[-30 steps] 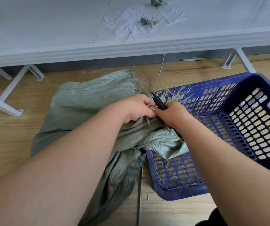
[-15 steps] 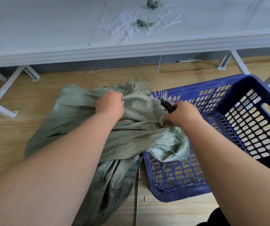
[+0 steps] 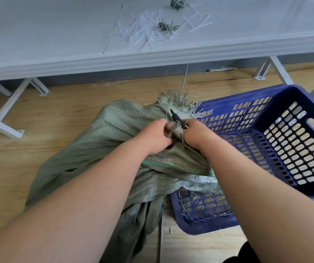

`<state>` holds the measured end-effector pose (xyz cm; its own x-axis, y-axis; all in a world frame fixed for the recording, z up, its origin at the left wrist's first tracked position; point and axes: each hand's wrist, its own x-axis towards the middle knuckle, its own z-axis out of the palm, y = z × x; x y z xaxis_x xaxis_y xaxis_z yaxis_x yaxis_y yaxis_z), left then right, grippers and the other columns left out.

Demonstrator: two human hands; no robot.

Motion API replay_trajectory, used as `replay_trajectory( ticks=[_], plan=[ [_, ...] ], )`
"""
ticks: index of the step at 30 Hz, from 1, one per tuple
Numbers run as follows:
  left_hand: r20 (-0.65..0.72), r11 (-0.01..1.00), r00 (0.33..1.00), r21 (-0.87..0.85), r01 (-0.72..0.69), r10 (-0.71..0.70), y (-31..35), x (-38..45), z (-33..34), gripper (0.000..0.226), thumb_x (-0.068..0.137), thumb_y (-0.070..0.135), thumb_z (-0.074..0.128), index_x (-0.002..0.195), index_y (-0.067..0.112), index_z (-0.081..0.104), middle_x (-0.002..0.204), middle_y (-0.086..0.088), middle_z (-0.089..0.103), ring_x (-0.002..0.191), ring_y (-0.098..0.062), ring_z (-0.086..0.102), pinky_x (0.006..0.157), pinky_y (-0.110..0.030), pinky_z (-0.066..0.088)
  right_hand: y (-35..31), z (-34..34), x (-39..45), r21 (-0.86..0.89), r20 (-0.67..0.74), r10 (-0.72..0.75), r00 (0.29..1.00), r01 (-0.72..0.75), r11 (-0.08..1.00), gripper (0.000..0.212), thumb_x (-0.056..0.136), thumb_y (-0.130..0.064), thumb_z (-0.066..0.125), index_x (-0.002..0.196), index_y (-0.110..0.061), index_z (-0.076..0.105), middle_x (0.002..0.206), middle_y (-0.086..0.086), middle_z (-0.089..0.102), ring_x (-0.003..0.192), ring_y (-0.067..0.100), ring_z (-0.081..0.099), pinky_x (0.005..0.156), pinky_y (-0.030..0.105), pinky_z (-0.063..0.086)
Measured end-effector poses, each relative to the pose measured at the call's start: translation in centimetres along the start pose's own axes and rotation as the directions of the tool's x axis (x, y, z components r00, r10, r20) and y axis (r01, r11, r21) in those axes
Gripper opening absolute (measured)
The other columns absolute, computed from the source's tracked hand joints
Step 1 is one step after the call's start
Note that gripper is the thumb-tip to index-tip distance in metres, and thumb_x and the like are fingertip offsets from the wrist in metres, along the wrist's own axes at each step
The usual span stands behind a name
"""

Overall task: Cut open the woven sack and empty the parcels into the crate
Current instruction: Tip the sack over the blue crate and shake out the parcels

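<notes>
A limp green woven sack (image 3: pixel 110 141) lies on the wooden floor, its frayed cut end (image 3: pixel 177 102) draped against the blue perforated crate (image 3: pixel 294 118). My left hand (image 3: pixel 154 137) grips a bunched fold of the sack. Right beside it, my right hand (image 3: pixel 196 134) holds a black-handled cutter (image 3: pixel 176 118) and also clutches sack fabric; the tool's tip points up and left. The two hands nearly touch. The part of the crate that I can see holds no parcels, and none show elsewhere.
A white table (image 3: pixel 152 59) spans the top, with white strips and thread scraps (image 3: pixel 158 29) on it. Its white metal legs (image 3: pixel 13 111) stand on the floor at left and at right (image 3: pixel 277 71). Bare wooden floor lies left of the sack.
My left hand moved right from the sack's middle and gripped the fabric next to my right hand. The sack's frayed end has bunched up between the hands.
</notes>
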<state>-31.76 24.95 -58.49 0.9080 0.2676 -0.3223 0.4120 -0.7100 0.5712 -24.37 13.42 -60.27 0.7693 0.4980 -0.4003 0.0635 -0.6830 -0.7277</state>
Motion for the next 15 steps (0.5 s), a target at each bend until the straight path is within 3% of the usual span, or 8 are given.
replay_trajectory(
  ticks=[3,6,8,9,11,12,14,15],
  plan=[
    [0.014,0.999,0.999,0.015,0.044,-0.045,-0.5,0.1,-0.2,0.031,0.080,0.019,0.069,0.103,0.018,0.047,0.093,-0.001,0.055,0.078,-0.017,0.051,0.058,-0.028,0.038,-0.1,0.6,0.0,-0.053,0.028,0.033,0.999,-0.032,0.998,0.035,0.094,-0.027,0.053,0.126,-0.014,0.057,0.117,0.015,0.063,0.093,0.028,0.060,0.071,0.027,0.041],
    [0.115,0.996,0.991,0.063,0.056,-0.063,-0.8,0.1,-0.3,0.052,0.074,0.023,0.076,0.114,0.018,0.042,0.095,0.001,0.054,0.079,-0.014,0.051,0.063,-0.029,0.043,-0.1,0.8,-0.3,-0.133,0.121,0.039,0.992,-0.023,0.991,0.017,0.092,-0.025,0.055,0.102,-0.013,0.063,0.098,0.011,0.061,0.069,0.017,0.053,0.061,0.024,0.037],
    [0.089,0.985,0.992,0.158,0.076,-0.091,-0.8,0.4,-0.9,0.068,0.066,0.030,0.084,0.118,0.015,0.043,0.106,-0.001,0.055,0.093,-0.019,0.055,0.079,-0.033,0.049,0.2,0.5,-0.2,-0.176,0.130,0.065,0.989,-0.042,0.984,0.021,0.091,-0.028,0.058,0.106,-0.014,0.065,0.091,0.006,0.056,0.064,0.013,0.048,0.055,0.022,0.036],
    [-0.012,0.972,0.995,0.213,0.102,-0.101,-0.6,0.6,-1.4,0.077,0.060,0.035,0.088,0.121,0.015,0.044,0.114,-0.003,0.053,0.103,-0.022,0.054,0.087,-0.036,0.047,0.2,0.1,-0.1,-0.195,0.111,0.078,0.991,-0.055,0.979,0.022,0.092,-0.028,0.057,0.107,-0.013,0.065,0.088,0.004,0.055,0.062,0.012,0.046,0.051,0.021,0.035],
    [-0.234,0.926,0.971,0.353,0.136,-0.053,-0.5,1.2,-2.6,0.099,0.052,0.045,0.089,0.133,0.016,0.038,0.132,-0.006,0.039,0.125,-0.027,0.039,0.099,-0.041,0.039,0.1,-1.1,-0.3,-0.214,0.088,0.101,0.991,-0.080,0.974,0.018,0.093,-0.026,0.053,0.103,-0.014,0.063,0.077,0.002,0.054,0.058,0.012,0.047,0.046,0.020,0.034],
    [-0.230,0.893,0.973,0.435,0.118,-0.016,-0.6,1.5,-3.0,0.113,0.052,0.049,0.088,0.142,0.017,0.027,0.144,-0.007,0.030,0.136,-0.028,0.026,0.107,-0.044,0.031,0.1,-1.8,-0.4,-0.199,0.099,0.111,0.989,-0.090,0.976,0.014,0.092,-0.024,0.054,0.098,-0.014,0.062,0.071,0.002,0.054,0.053,0.013,0.049,0.045,0.020,0.036],
    [-0.037,0.819,0.999,0.572,0.043,-0.026,-1.0,1.9,-3.0,0.130,0.056,0.057,0.083,0.152,0.020,0.003,0.157,-0.007,0.017,0.146,-0.026,0.009,0.117,-0.046,0.007,0.3,-3.3,-0.9,-0.151,0.142,0.124,0.982,-0.103,0.983,0.009,0.087,-0.018,0.058,0.092,-0.013,0.062,0.059,0.003,0.055,0.037,0.013,0.047,0.040,0.016,0.037],
    [0.041,0.780,0.997,0.625,0.030,-0.071,-1.2,2.0,-2.6,0.127,0.060,0.059,0.080,0.152,0.020,0.002,0.156,-0.009,0.023,0.146,-0.026,0.013,0.118,-0.046,0.001,0.4,-4.0,-1.2,-0.137,0.163,0.122,0.979,-0.100,0.985,0.007,0.084,-0.017,0.061,0.091,-0.013,0.063,0.054,0.002,0.053,0.032,0.012,0.044,0.038,0.014,0.036]
  ],
)
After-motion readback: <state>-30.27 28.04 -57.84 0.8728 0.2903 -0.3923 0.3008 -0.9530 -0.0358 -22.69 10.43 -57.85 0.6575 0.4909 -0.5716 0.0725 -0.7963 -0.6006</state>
